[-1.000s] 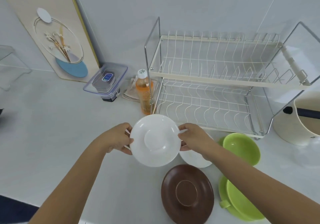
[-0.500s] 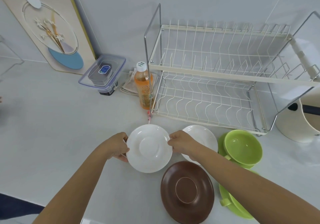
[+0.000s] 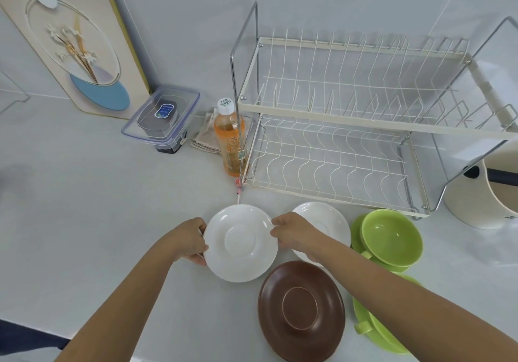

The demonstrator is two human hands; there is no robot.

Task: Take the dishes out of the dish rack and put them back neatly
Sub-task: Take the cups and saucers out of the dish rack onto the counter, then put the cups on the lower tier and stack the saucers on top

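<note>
A white saucer [image 3: 240,242] sits low over the counter in front of the wire dish rack [image 3: 336,126]. My left hand [image 3: 189,240] grips its left rim and my right hand [image 3: 291,234] grips its right rim. Both tiers of the rack hold no dishes. A second white saucer [image 3: 326,221] lies just right of my right hand, partly hidden by my wrist. A brown plate [image 3: 301,310] lies upside down near the front edge. A green bowl [image 3: 391,237] sits on a green saucer, and another green cup set [image 3: 372,331] is partly under my right forearm.
An orange drink bottle [image 3: 229,137] stands at the rack's left front corner beside a folded cloth [image 3: 206,136]. A clear lidded container [image 3: 161,116] and a decorated board [image 3: 73,42] stand at the back left. A cream pot [image 3: 487,190] stands right of the rack.
The white saucer has come down from a tilted, raised position to lie flat, close to the counter. Both hands stay on its rim. The second white saucer is more exposed.
</note>
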